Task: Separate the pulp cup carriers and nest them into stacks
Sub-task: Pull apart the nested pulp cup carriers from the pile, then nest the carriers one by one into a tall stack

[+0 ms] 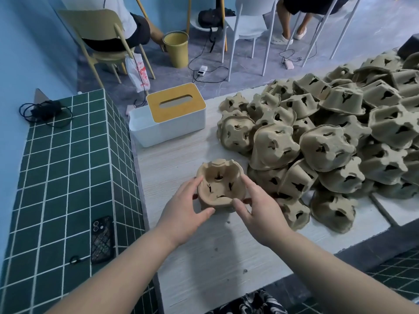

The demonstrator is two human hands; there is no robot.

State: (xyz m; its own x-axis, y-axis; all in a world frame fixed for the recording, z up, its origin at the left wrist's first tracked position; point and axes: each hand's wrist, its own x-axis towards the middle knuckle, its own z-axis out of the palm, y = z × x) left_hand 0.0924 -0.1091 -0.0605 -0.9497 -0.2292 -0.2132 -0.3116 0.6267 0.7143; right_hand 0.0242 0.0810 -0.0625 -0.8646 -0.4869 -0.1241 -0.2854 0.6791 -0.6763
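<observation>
A brown pulp cup carrier [221,184] stands on the pale wooden table [204,252] with its open side up, apparently on top of another one. My left hand [184,207] holds its left and front side, thumb along the front wall. My right hand [258,207] holds its right side, thumb at the front rim. A large loose heap of pulp carriers [328,137] covers the table to the right, most lying upside down.
A white tissue box with a wooden lid [172,112] stands at the table's far left. A green tiled counter [63,168] on the left carries a phone [102,239] and a black cable. Chairs, a yellow bin [176,48] and seated people fill the floor beyond.
</observation>
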